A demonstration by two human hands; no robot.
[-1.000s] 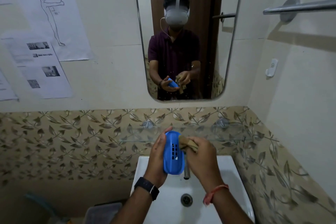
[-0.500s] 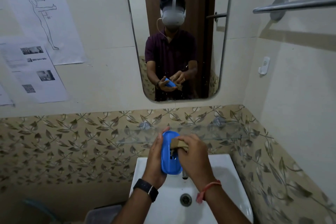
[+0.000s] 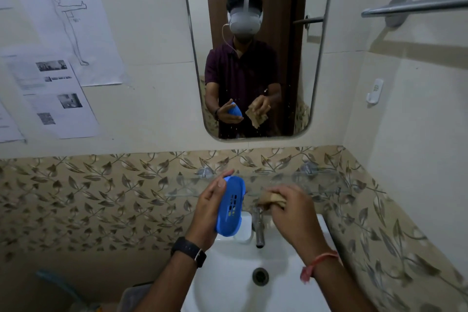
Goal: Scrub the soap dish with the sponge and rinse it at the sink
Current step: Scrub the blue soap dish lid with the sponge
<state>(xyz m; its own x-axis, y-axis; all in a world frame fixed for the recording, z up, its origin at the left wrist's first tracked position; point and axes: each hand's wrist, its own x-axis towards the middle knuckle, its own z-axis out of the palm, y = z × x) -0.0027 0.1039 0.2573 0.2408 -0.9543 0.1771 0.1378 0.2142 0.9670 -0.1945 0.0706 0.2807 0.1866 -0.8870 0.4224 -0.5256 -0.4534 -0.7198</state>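
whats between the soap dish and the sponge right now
Nothing touches both: in the head view an open gap separates the soap dish from the sponge, with only the tap standing below that gap.

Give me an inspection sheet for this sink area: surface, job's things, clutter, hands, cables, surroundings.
Surface: white sink with its drain in the bowl and the tap at the back; no stream seen.
Job's things: blue soap dish held on edge above the sink; brown sponge to its right, apart from it.
Clutter: grey container beside the sink, lower left.
Hands: left hand holds the soap dish; right hand grips the sponge.
Cables: thin white headset cable, seen in the mirror.
Surroundings: glass shelf, towel rail, wall hook, papers on the wall.
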